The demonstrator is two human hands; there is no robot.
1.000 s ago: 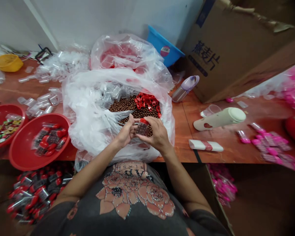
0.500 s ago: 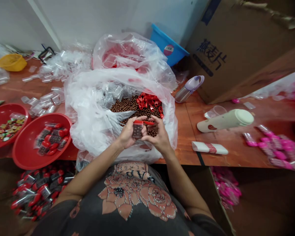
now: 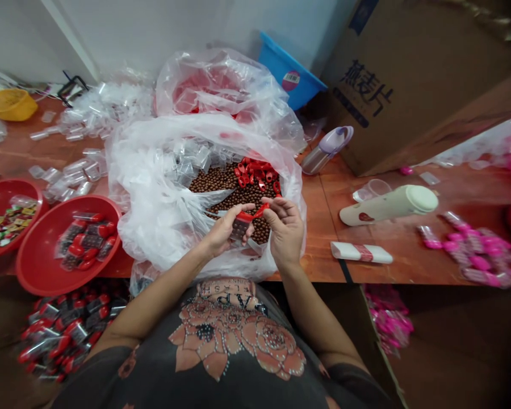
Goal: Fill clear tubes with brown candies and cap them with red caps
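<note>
My left hand [image 3: 219, 234] is closed around a small clear plastic container [image 3: 239, 227] filled with brown balls and topped in red. At its upper right, a narrow red cap piece [image 3: 262, 210] slants up between thumb and forefinger of my right hand [image 3: 286, 230]; whether it joins the container's top I cannot tell. Both hands are over a white plastic bag [image 3: 140, 187], opened wide. Inside lie loose brown balls [image 3: 213, 180], a cluster of red caps [image 3: 258, 172] and several empty clear containers [image 3: 196, 156].
On the left, a red bowl [image 3: 29, 267] holds filled red-capped containers; another red bowl [image 3: 19, 190] holds wrapped sweets. More filled containers [image 3: 68, 335] are piled below the table edge. To the right are a purple-lidded bottle [image 3: 323, 150], a pale flask [image 3: 383, 204], a white packet [image 3: 361, 252] and a carton [image 3: 400, 96].
The container has gone from between both hands into my left hand, its top now tilted. My right hand has shifted right and pinches the red piece, now angled upward.
</note>
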